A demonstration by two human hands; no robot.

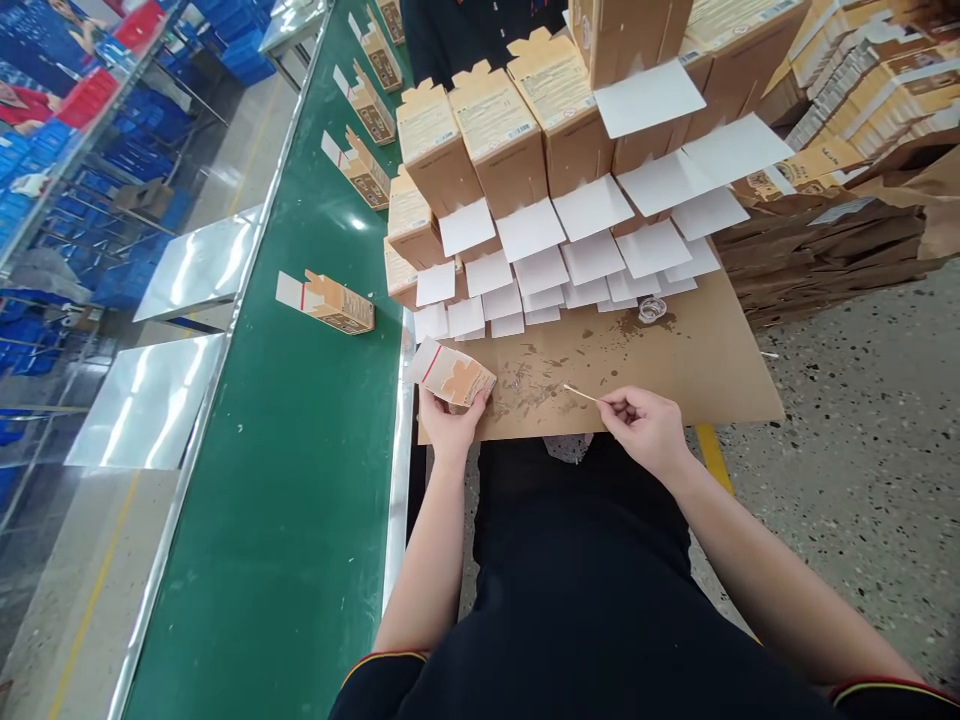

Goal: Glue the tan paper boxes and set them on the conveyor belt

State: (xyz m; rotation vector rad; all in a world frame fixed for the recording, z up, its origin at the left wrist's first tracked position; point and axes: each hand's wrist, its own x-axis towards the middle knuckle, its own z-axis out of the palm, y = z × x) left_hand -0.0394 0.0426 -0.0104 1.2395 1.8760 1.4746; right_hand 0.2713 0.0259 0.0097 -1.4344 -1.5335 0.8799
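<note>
My left hand (448, 420) grips a small brown carton (454, 374) with a white flap and a red stripe, held at the left edge of the cardboard work board (675, 370). My right hand (643, 425) pinches a thin wooden stick (580, 393) whose tip points left over glue stains on the board. A small clear glue dish (651, 311) sits on the board behind the stick. Rows of upright brown cartons (495, 140) with white flaps hanging open are stacked at the back of the board.
A green conveyor belt (300, 450) runs along the left, carrying one carton (330, 302) nearby and several more farther off. Flat brown carton stacks (817, 240) lie at the right. Another person in dark clothes (465, 30) stands beyond the stacked cartons. Blue crates (45, 200) fill shelves at far left.
</note>
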